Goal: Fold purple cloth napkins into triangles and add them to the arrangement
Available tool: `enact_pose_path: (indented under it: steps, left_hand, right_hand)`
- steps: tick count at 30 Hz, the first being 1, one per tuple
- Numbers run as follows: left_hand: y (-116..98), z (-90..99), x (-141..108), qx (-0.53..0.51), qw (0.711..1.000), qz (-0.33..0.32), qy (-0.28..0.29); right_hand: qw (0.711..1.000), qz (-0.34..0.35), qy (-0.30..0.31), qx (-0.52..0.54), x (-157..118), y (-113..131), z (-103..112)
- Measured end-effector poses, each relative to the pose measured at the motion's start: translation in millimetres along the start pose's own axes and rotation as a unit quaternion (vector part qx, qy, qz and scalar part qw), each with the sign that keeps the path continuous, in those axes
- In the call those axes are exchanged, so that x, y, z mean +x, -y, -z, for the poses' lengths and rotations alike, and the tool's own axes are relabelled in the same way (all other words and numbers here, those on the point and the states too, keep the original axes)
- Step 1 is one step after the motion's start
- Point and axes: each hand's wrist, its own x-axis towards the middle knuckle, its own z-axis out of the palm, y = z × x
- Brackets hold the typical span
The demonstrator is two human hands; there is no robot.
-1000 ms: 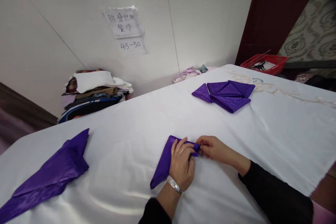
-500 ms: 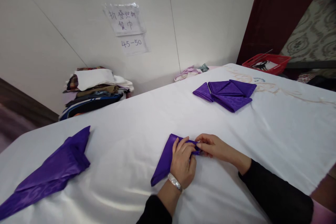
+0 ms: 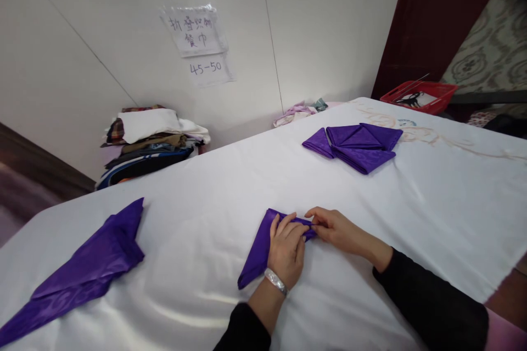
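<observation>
A folded purple napkin [image 3: 258, 249] lies on the white tablecloth in front of me, its long edge slanting down to the left. My left hand [image 3: 286, 249], with a silver bracelet at the wrist, rests on the napkin with its fingers spread, pressing it down. At the napkin's right corner, my right hand [image 3: 334, 230] pinches the cloth between thumb and fingers. Farther back on the right lie folded purple napkins [image 3: 362, 148] close together. Another purple cloth [image 3: 88, 271], loosely gathered, is at the left.
A pile of folded clothes [image 3: 152, 145] stands beyond the table's far edge at the left. Crumpled pink cloth [image 3: 294, 114] lies by the wall. A red basket [image 3: 442, 100] holding black-handled scissors is at the back right. Handwritten paper signs [image 3: 200, 33] hang on the wall.
My right hand has shifted slightly at the napkin's right corner, where the layers now look flatter and closer together. My left hand has barely moved.
</observation>
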Motion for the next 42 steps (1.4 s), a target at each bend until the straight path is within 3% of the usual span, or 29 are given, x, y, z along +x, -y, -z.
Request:
enact_pose_path:
  steps: [19, 32, 42]
  left_hand:
    - [1, -0.5, 1, 0.002, 0.999, -0.009, 0.034]
    - [4, -5.5, 2, 0.009, 1.0, 0.002, 0.017]
    - [2, -7.5, -1, 0.015, 1.0, 0.003, 0.0]
  right_hand:
    - [0.998, 0.048, 0.024, -0.044, -3, 10, 3]
    - [0.997, 0.053, 0.051, -0.032, -7, 20, 6]
    - [0.999, 0.041, 0.022, -0.025, -2, 3, -3]
